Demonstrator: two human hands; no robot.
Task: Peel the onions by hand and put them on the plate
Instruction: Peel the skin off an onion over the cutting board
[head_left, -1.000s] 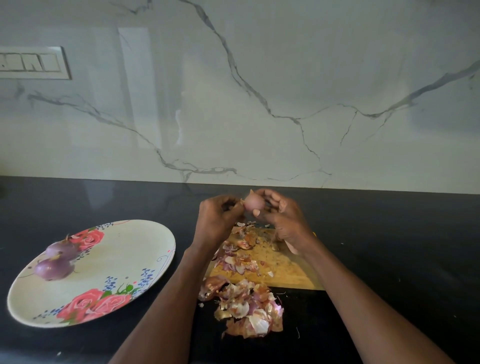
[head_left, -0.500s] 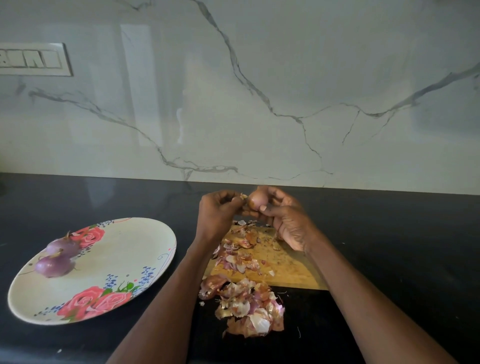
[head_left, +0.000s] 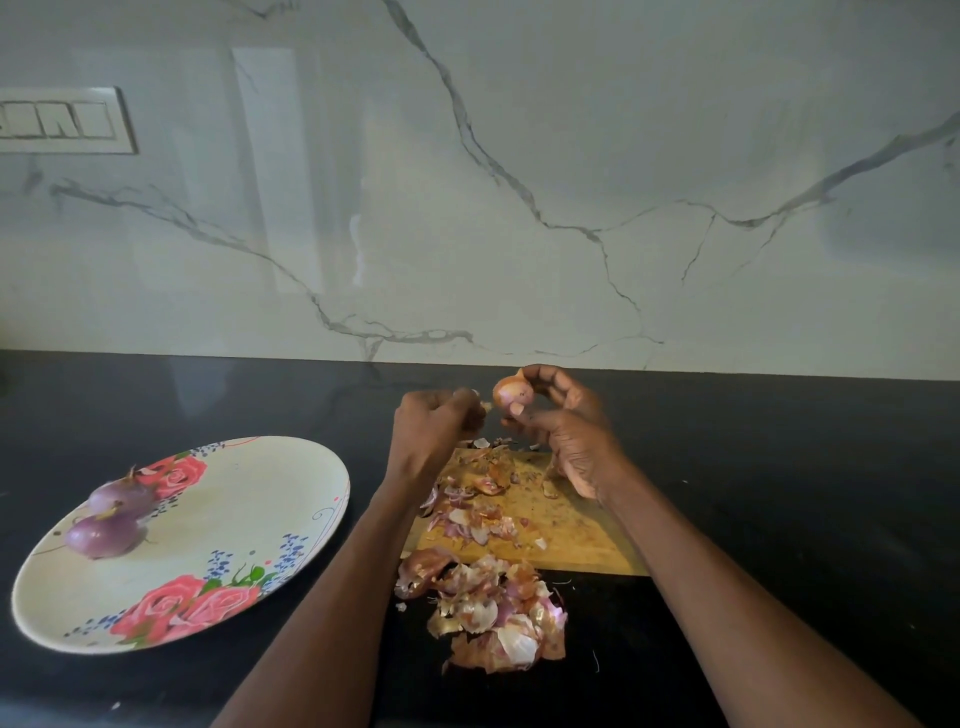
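My right hand (head_left: 569, 431) grips a small pinkish onion (head_left: 511, 392) between thumb and fingertips, above the far end of the wooden board (head_left: 576, 530). My left hand (head_left: 434, 426) sits just left of it, fingers curled, pinching a scrap of dry skin (head_left: 485, 406) near the onion. Two peeled purple onions (head_left: 106, 532) (head_left: 120, 496) lie at the left side of the flowered oval plate (head_left: 249, 499).
Loose onion skins (head_left: 493, 618) are heaped at the board's near edge, with more scattered over the board. All of this rests on a black counter (head_left: 779, 493) against a white marble wall. A switch panel (head_left: 62, 120) is on the wall at the upper left.
Both hands have risen slightly with the onion. My right hand has turned it, and my left hand has drawn a little away to the left with a bit of skin.
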